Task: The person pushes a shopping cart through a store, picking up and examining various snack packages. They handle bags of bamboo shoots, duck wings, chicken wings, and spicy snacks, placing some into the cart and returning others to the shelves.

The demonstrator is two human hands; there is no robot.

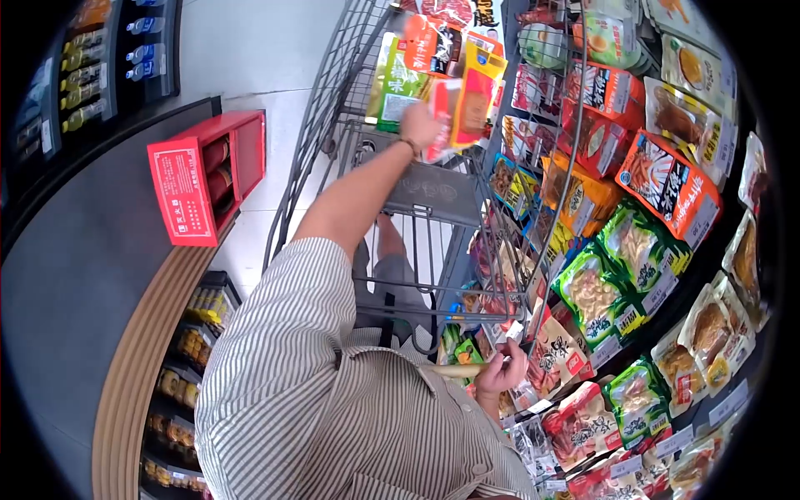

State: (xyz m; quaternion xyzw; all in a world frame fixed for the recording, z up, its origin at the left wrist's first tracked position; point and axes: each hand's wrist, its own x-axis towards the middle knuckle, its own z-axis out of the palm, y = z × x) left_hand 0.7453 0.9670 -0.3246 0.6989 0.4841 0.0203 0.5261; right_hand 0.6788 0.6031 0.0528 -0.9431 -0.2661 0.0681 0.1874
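Note:
My left hand (421, 129) reaches over the shopping cart (429, 196), its fingers closed at the edge of a red and yellow food packet (477, 96). That packet is tilted and partly smeared by motion. Under and around it in the cart lie a green packet (400, 83), an orange packet (433, 46) and more packets at the far end. My right hand (502, 367) is low beside the cart's handle end, near the shelf, with fingers curled together. A small white piece (514, 332) shows just above those fingertips; I cannot tell what they hold.
Shelves of packaged food run along the right, with green packets (590, 292) and an orange bag (669, 183). On the left stands a red fire extinguisher box (187, 196) by a wood-edged counter (137, 358). Drink bottles (83, 79) line the far left shelf.

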